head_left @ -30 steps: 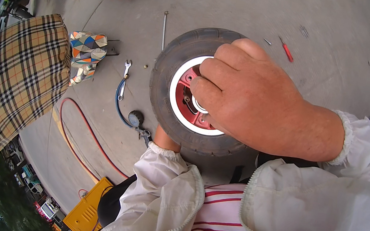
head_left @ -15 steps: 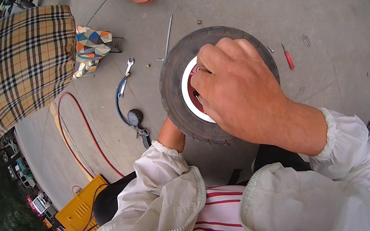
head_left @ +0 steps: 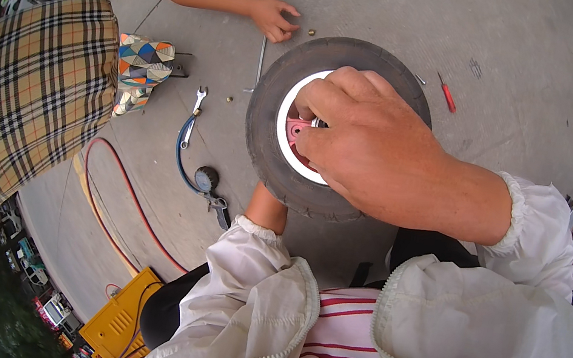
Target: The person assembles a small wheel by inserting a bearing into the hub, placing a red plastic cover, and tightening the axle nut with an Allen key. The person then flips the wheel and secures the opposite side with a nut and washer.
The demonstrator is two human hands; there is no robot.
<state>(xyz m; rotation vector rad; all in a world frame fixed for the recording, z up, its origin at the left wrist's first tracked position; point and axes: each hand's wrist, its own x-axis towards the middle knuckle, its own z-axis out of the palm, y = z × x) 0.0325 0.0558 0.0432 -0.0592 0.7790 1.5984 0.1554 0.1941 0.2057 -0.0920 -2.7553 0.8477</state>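
Note:
A small wheel with a black tyre (head_left: 268,110), a white rim edge and a red hub (head_left: 296,130) is in front of me, its face turned up. My right hand (head_left: 365,143) reaches over the hub with fingers and thumb curled together at its centre. A sliver of silver metal shows between them, but I cannot make out the part. Below the tyre, only the wrist of my left hand (head_left: 267,210) shows. Its fingers are hidden under the wheel.
Left lie a combination wrench (head_left: 192,120), a blue-hosed pressure gauge (head_left: 206,179) and a red hose (head_left: 125,181). A red screwdriver (head_left: 447,95) and a brass piece (head_left: 311,32) lie beyond. Another person's hand (head_left: 275,19) hovers near a hex key (head_left: 261,59). A yellow box (head_left: 117,314) is lower left.
The other person's arm has stretched rightward toward the brass piece. My right hand's fingers have shifted slightly at the hub, showing more red and a bit of silver. The wheel has barely moved.

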